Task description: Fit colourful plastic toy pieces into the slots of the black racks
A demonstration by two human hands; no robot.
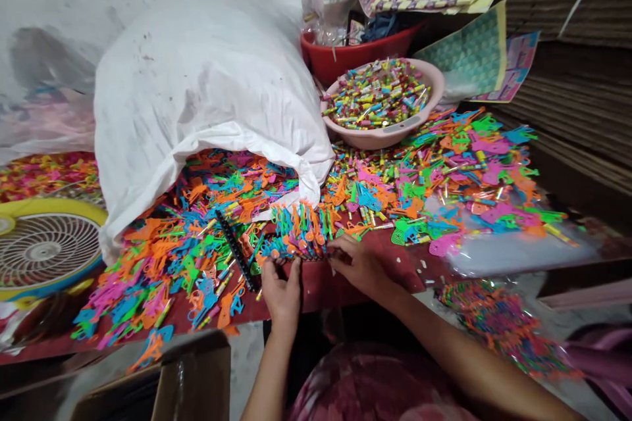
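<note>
A row of small colourful plastic toy pieces [299, 231] stands upright in a dark strip at the near edge of a red surface [409, 270]. My left hand [280, 289] touches the strip's left end, fingers curled up against it. My right hand [359, 263] grips the strip's right end with bent fingers. A second black toothed strip [236, 248] lies at a slant just left of my left hand. Loose plastic pieces in orange, blue, green and pink [197, 243] cover the surface around both hands.
A large white sack [197, 92] lies open at the back left, spilling pieces. A pink basin [429, 82] holds several small wrapped rolls, with a red basin [355, 56] behind it. A fan grille [47, 250] sits left, a cardboard box [187, 375] near left.
</note>
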